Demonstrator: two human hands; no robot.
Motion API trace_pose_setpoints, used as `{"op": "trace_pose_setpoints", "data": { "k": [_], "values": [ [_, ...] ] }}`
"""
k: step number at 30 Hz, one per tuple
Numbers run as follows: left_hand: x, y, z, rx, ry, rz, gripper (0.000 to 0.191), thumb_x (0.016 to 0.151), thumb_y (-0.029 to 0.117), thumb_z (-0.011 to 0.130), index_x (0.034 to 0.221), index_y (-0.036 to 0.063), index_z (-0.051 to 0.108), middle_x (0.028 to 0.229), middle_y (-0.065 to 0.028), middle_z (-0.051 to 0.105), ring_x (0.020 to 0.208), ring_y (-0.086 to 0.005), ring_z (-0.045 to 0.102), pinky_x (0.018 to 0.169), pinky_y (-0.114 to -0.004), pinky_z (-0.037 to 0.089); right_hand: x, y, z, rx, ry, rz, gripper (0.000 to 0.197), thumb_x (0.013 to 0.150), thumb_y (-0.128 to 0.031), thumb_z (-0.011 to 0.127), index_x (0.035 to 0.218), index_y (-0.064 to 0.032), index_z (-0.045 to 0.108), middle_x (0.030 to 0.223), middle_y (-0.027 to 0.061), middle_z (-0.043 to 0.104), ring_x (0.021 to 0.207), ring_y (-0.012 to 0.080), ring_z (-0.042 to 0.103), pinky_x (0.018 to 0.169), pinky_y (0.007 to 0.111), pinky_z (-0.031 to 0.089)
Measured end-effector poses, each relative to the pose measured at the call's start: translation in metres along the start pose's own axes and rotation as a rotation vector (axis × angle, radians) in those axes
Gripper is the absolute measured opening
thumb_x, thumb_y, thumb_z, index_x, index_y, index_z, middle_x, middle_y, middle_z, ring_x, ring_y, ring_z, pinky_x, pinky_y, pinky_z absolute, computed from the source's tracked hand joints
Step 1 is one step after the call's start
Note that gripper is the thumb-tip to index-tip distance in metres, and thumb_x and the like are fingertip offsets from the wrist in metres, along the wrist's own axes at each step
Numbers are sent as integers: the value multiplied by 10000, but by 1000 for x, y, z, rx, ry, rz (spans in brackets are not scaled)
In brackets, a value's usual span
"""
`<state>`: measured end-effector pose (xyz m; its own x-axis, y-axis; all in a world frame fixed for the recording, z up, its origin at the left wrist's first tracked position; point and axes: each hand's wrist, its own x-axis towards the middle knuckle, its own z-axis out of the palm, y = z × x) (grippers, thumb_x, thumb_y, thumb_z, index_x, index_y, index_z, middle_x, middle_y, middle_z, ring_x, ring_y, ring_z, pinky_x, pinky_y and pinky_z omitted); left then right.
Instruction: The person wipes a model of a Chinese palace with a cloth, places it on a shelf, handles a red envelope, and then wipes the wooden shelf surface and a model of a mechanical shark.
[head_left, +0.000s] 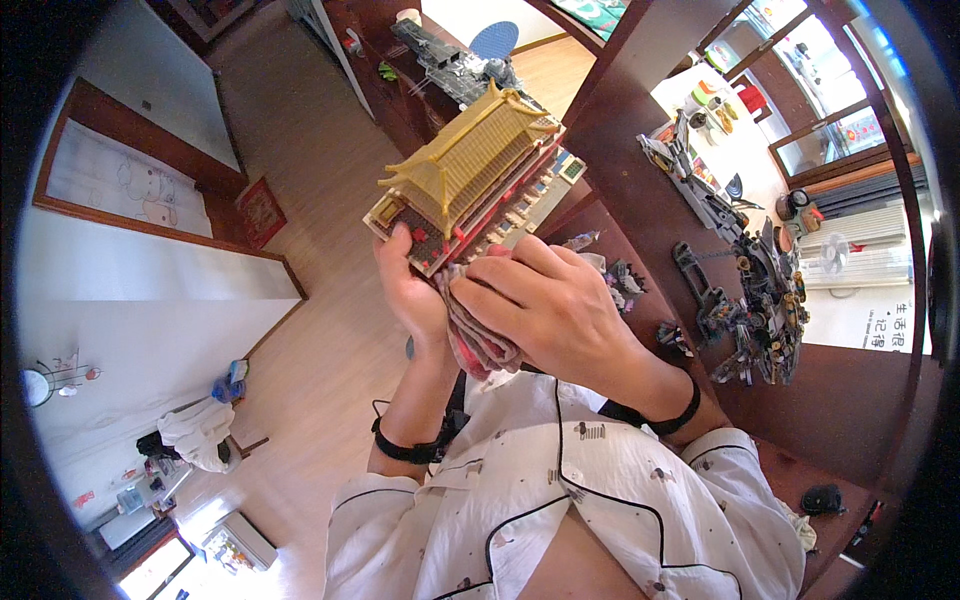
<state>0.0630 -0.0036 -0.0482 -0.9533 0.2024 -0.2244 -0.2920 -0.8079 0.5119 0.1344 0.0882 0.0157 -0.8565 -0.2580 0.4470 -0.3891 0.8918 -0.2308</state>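
A brick-built model of a Chinese palace hall (469, 161) with a golden tiled roof is held up in front of my chest, tilted. My left hand (411, 281) supports it at its lower left corner, the thumb over the base's edge. In my right hand (544, 304) is a bunched striped cloth (480, 334), pressed near the model's front lower edge. The cloth's folds hang down between my two wrists. The right fingertips are partly hidden behind the cloth and the model.
Dark wooden shelving (637, 97) stands close on the right. On it are a grey brick-built spaceship (442, 60), another grey model (694, 176) and a large dark mechanical model (765, 307). Wooden floor (322, 300) stretches to the left, beside a white wall (150, 330).
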Motion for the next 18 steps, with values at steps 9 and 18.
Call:
{"op": "trace_pose_setpoints", "data": {
  "k": [9,18],
  "values": [
    [2,11,8,-33,14,7,280,794,219,350,961,14,444,917,-92,534,824,-211,528,742,-333,407,-2,21,-11,-91,-26,40,199,606,-144,499,800,-106,514,796,-4,472,762,149,462,622,257,400],
    [1,17,8,7,-64,-15,327,792,244,338,989,8,448,951,-104,533,849,-232,529,768,-350,408,-5,44,-6,-141,130,75,180,603,-111,506,778,-104,549,819,-12,514,684,155,455,601,242,405]
  ]
}}
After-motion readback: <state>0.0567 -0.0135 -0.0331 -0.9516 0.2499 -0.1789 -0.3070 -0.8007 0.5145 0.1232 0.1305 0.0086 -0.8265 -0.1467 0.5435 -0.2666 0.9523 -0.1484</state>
